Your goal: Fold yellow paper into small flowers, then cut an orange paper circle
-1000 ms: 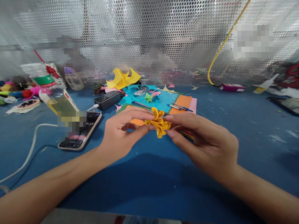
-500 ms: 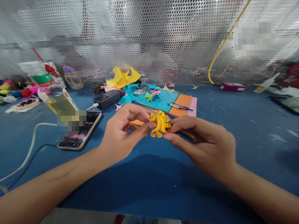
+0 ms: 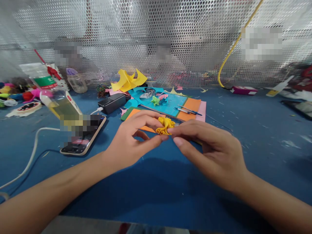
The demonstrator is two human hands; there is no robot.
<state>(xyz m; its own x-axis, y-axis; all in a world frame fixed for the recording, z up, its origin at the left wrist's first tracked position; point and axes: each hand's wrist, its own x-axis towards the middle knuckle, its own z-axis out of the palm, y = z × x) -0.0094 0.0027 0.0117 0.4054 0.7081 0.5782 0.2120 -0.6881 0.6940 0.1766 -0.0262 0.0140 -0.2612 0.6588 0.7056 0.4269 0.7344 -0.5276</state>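
Between the thumb and fingers of my left hand (image 3: 133, 139) is a small yellow paper flower (image 3: 165, 125) with curled petal ends. It is held above the blue table, its curls turned towards me and to the left. My right hand (image 3: 214, 146) is close on its right side. The right index fingertip touches the flower's edge, while the thumb tip sits a little apart below, with a small gap between them. The other right fingers are bent and partly hidden.
Behind my hands lie coloured paper sheets (image 3: 192, 105), pens (image 3: 188, 110) and a green paper star (image 3: 155, 100). Yellow paper offcuts (image 3: 129, 81) stand farther back. To the left are a black speaker-like box (image 3: 112, 103), a phone (image 3: 90, 139), a bottle (image 3: 60, 100) and a white cable (image 3: 34, 152).
The flower has tipped so that its curls face me, with the left thumb now under it. The right thumb has come off the flower.
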